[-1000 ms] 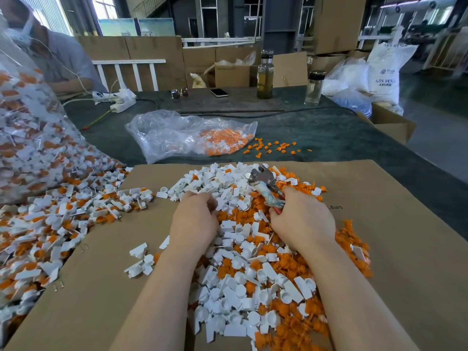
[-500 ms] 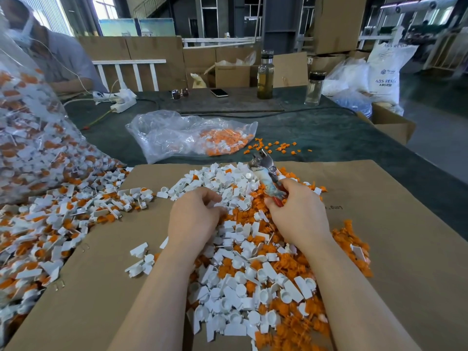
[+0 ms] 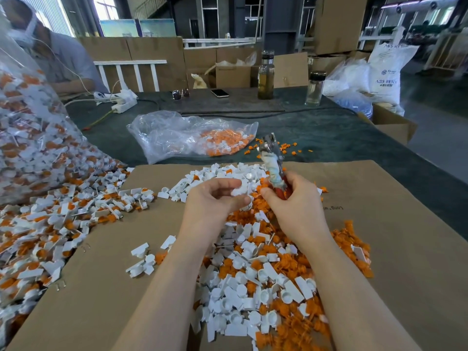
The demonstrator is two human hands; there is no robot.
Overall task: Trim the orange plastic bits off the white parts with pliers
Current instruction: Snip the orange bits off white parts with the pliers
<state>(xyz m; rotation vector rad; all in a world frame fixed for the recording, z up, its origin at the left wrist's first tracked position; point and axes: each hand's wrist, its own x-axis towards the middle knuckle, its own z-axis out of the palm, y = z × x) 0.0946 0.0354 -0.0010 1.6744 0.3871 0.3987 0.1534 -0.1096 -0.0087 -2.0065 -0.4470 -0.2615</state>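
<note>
Left hand [image 3: 215, 198]: fingertips pinched one white part [image 3: 239, 190], lifted just above the pile [image 3: 253, 262].
Right hand [image 3: 291, 206]: fingers curled round the pliers [image 3: 272, 160], head pointing up and away from the pile.
Risk: the small part could likely slip from the pinch, or the pliers nip a fingertip, once the two meet.
Count: one pliers, one held part, parts in the pile beyond counting, two bags [image 3: 187, 138], all on the cardboard [image 3: 405, 224] or beside it.
</note>
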